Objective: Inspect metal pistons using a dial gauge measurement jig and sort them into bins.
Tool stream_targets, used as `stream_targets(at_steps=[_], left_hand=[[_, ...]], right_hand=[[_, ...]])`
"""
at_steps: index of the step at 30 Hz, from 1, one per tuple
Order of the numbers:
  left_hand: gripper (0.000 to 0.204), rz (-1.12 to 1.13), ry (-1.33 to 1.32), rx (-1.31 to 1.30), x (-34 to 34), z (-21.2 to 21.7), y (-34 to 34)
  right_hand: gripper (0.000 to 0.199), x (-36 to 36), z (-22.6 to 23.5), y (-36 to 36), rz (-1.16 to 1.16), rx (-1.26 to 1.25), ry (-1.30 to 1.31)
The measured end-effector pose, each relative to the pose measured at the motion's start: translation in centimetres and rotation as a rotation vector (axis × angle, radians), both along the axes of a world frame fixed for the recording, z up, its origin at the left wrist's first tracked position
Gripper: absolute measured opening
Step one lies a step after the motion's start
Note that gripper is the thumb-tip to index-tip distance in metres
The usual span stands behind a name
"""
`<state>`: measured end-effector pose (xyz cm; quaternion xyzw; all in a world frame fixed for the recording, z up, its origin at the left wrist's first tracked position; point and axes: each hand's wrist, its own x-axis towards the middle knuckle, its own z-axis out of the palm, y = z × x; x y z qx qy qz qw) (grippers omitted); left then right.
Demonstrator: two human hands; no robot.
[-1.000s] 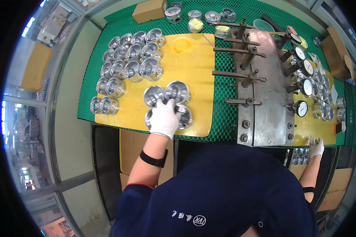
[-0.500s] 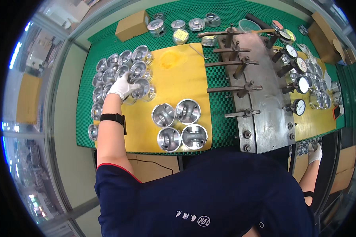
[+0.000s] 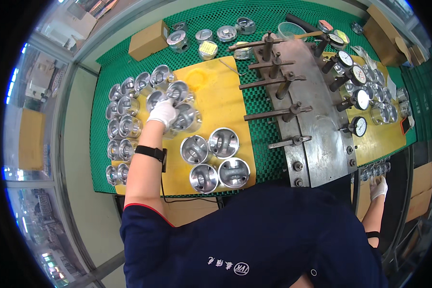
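Note:
My left hand (image 3: 163, 113), in a white glove with a black watch on the wrist, reaches into a cluster of shiny metal pistons (image 3: 129, 105) on the yellow mat (image 3: 221, 96). Its fingers close over one piston (image 3: 185, 117) at the cluster's right edge. A few separate pistons (image 3: 216, 158) stand in a square group nearer to me, right of my forearm. My right hand (image 3: 378, 187), also gloved, hangs low beyond the bench's right front edge, just under a row of pistons (image 3: 375, 168), and holds nothing.
A grey steel fixture plate (image 3: 317, 134) with horizontal pegs fills the middle of the green mesh bench (image 3: 264, 139). Dial gauges (image 3: 357, 98) and more pistons lie to its right. A cardboard box (image 3: 149, 39) and loose parts sit along the back edge.
My left hand left the group of pistons in front and moved back and left onto the big cluster, where it now grips one piston. My right hand stayed low at the right.

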<state>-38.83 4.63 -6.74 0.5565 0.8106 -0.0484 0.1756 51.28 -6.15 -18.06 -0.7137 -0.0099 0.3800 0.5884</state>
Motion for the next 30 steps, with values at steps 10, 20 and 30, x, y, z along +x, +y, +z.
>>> stream_targets(at_steps=[10, 20, 30], left_hand=[[0.038, -0.164, -0.042, -0.072, 9.9, 1.0, 3.1], [0.053, 0.052, 0.331, 0.050, -4.2, 3.2, 5.1], [0.056, 0.080, 0.400, -0.214, -7.2, 0.7, 5.9]], right_hand=[[0.029, -4.6, 3.9, 4.0, 0.138, 0.113, -0.048], [0.057, -1.4, 1.5, -2.0, 0.007, -0.022, 0.011], [0.049, -2.0, 1.1, -2.8, 0.024, 0.008, -0.043]])
